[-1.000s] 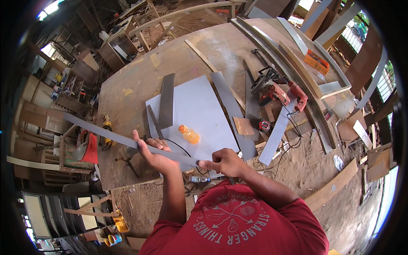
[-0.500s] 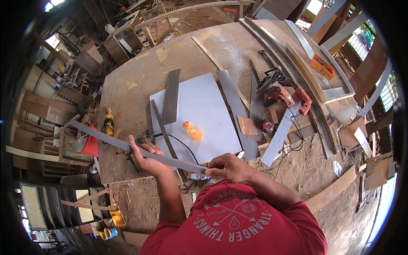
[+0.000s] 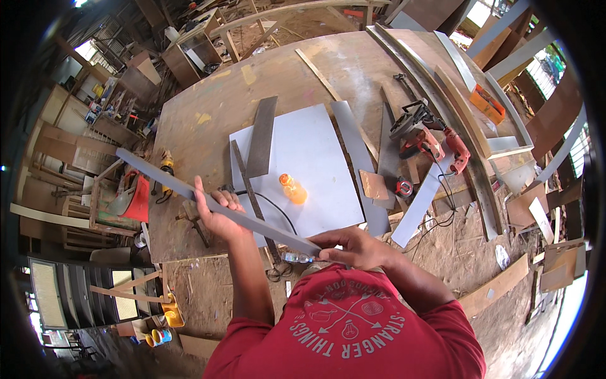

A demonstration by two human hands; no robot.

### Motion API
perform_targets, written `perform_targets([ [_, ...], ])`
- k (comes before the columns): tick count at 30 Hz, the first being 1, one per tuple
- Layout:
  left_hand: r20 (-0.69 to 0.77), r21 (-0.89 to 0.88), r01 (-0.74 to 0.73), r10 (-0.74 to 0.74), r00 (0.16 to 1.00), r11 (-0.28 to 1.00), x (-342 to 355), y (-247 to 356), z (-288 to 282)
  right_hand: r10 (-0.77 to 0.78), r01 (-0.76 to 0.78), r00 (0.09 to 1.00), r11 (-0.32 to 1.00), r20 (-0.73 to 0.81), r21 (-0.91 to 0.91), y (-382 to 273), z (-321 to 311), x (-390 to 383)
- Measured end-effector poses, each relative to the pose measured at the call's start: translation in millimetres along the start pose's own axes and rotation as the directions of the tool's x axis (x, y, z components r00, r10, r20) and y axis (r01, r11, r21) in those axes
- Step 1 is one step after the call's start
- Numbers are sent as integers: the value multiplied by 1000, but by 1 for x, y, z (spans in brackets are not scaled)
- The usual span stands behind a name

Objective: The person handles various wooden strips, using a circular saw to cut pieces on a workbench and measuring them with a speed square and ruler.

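I hold a long grey laminate strip (image 3: 158, 174) slanting across the near side of the workbench. My left hand (image 3: 218, 215) cradles it, palm up, with fingers curled beside it. My right hand (image 3: 350, 248) grips its lower right end. Behind it a white sheet (image 3: 322, 158) carries an orange bottle (image 3: 293, 188) and dark narrow strips (image 3: 261, 136). A black cable (image 3: 274, 203) runs over the sheet from a tool mostly hidden behind my left hand. A yellow power tool (image 3: 166, 170) lies at the bench's left side.
On the bench (image 3: 189, 107) at right are a red circular saw (image 3: 416, 132), a red drill (image 3: 456, 151), a tape measure (image 3: 404, 186), boards and an orange box (image 3: 486, 104). A red chair-like object (image 3: 136, 196) and shelving stand left. Scrap boards (image 3: 495, 284) lie on the floor.
My hands and the strip have shifted slightly right in view, and the strip's left end has risen. The bench appears slightly shifted as the head view moves.
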State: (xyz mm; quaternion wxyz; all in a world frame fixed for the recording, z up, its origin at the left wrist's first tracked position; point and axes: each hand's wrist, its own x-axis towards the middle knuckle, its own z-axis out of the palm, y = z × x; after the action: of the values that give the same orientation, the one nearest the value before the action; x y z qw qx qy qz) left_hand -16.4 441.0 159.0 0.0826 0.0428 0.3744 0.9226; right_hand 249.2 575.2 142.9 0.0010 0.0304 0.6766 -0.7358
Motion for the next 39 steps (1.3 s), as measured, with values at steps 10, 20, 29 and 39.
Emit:
perform_targets([
  [10, -153, 170, 48, -22, 988, 984, 7, -7, 26, -139, 40, 948, 945, -285, -325, -7, -6, -6],
  [20, 369, 180, -179, 102, 924, 967, -2, 2, 44, -98, -18, 842, 978, -530, -210, -11, -10, -13],
  [29, 308, 311, -257, 158, 938, 915, -14, 14, 64, 3, -25, 893, 999, -449, -44, -19, -19, -16],
  [39, 323, 547, -23, -186, 928, 837, -44, 18, 49, -439, 138, 699, 857, -565, -496, -27, -26, -18],
])
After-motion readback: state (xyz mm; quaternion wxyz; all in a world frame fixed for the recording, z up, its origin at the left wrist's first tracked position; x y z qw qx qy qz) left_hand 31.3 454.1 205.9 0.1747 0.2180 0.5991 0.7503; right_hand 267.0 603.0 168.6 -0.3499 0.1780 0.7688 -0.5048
